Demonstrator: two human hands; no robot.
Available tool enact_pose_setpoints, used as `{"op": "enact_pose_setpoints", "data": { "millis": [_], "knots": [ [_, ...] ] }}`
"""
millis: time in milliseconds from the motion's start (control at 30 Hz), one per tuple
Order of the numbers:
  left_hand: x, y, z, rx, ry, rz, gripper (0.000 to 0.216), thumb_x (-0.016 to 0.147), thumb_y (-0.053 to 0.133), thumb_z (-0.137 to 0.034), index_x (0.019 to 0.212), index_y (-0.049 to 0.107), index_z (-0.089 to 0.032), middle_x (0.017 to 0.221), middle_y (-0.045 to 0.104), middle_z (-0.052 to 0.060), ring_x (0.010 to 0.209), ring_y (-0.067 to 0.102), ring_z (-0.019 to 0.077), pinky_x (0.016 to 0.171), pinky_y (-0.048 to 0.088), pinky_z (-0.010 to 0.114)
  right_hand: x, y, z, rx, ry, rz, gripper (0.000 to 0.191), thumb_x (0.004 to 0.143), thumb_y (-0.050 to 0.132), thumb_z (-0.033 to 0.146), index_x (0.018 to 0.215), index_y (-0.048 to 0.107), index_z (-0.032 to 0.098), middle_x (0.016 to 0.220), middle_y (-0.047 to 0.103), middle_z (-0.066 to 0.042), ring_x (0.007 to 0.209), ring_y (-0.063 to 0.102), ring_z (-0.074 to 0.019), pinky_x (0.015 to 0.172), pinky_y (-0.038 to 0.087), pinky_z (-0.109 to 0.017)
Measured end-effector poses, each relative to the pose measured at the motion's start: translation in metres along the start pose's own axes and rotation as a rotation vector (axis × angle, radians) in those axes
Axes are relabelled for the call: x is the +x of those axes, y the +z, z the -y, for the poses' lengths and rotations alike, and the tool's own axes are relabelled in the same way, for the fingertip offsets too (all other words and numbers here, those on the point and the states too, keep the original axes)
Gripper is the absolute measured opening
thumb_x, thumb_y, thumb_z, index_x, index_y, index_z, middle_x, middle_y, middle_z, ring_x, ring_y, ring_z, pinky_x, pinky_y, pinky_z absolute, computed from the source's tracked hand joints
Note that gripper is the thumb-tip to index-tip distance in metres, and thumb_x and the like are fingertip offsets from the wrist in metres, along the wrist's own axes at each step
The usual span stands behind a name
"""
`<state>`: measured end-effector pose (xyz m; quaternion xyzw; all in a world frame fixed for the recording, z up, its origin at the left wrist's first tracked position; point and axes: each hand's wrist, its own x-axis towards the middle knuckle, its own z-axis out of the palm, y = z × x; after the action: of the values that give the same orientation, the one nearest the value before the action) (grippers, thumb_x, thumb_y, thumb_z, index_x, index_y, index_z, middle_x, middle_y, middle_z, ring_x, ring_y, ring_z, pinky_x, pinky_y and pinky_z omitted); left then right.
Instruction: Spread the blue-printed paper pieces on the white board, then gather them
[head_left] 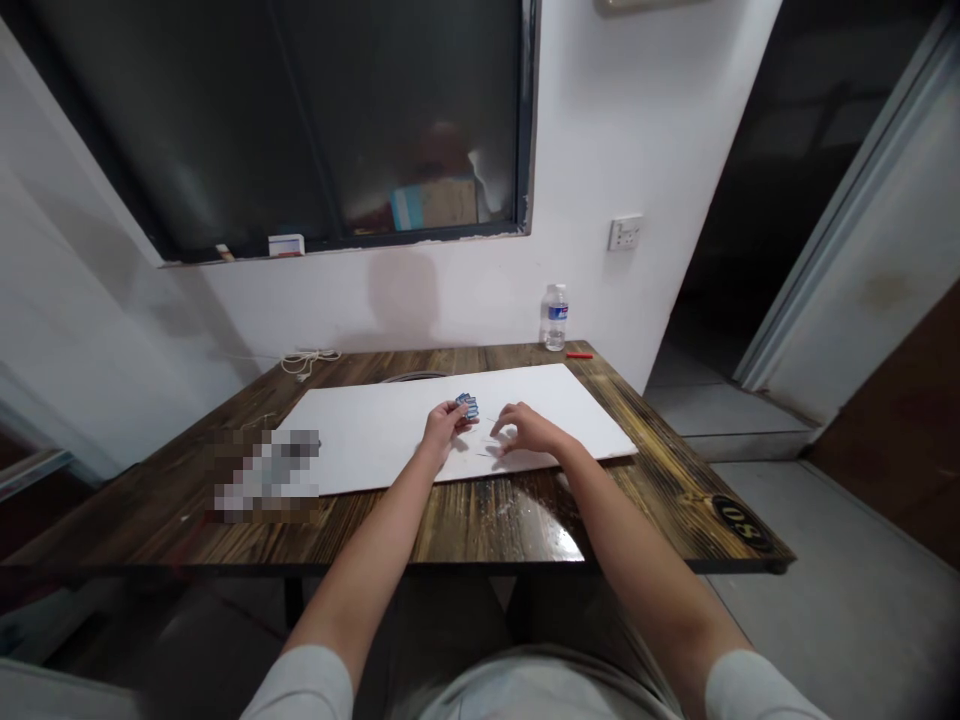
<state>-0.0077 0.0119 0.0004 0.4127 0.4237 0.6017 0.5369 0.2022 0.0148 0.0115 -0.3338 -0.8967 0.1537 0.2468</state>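
Observation:
My left hand (442, 424) is closed on a small blue object (467, 404), held just above a large white board (375, 430) that lies on the wooden table (525, 520). What the blue object is, I cannot make out. My right hand (525, 428) rests on the white board a little to the right, fingers curled with their tips pinched near some thin pale slivers (487, 443) on the board. Whether it holds one of them is too small to tell.
A clear water bottle (555, 317) and a small red item (579, 355) stand at the table's far right by the wall. A coiled white cord (307, 360) lies far left. A blurred patch (270, 475) covers something left of the board. A doorway opens at right.

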Motion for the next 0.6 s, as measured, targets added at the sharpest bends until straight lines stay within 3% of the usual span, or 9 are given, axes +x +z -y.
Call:
{"op": "enact_pose_setpoints", "data": {
  "millis": [67, 167, 600],
  "knots": [
    [0.0000, -0.0002, 0.0004, -0.009, 0.000, -0.007, 0.033, 0.065, 0.083, -0.030, 0.080, 0.057, -0.015, 0.070, 0.068, 0.002, 0.059, 0.068, 0.0147, 0.054, 0.049, 0.022, -0.0040, -0.0037, -0.0005, -0.027, 0.039, 0.097, 0.046, 0.054, 0.091, 0.036, 0.097, 0.078, 0.027, 0.100, 0.065, -0.007, 0.096, 0.057, -0.0237, 0.091, 0.041, -0.034],
    [-0.0003, 0.0002, 0.0007, -0.014, -0.007, -0.014, 0.032, 0.065, 0.083, -0.029, 0.081, 0.058, -0.015, 0.071, 0.068, 0.002, 0.059, 0.069, 0.0146, 0.054, 0.049, 0.022, -0.0076, -0.0067, -0.0010, -0.029, 0.082, 0.177, 0.046, 0.054, 0.091, 0.032, 0.098, 0.078, 0.027, 0.099, 0.065, -0.007, 0.092, 0.057, -0.0222, 0.087, 0.043, -0.031],
    [0.0004, 0.0010, 0.0010, -0.017, -0.012, -0.004, 0.035, 0.064, 0.084, -0.030, 0.081, 0.058, -0.015, 0.071, 0.068, 0.002, 0.059, 0.068, 0.0144, 0.054, 0.050, 0.022, -0.0055, -0.0009, -0.0019, -0.057, 0.172, 0.228, 0.041, 0.059, 0.087, 0.028, 0.098, 0.076, 0.024, 0.096, 0.066, -0.006, 0.084, 0.059, -0.0185, 0.075, 0.044, -0.025]
  ]
}}
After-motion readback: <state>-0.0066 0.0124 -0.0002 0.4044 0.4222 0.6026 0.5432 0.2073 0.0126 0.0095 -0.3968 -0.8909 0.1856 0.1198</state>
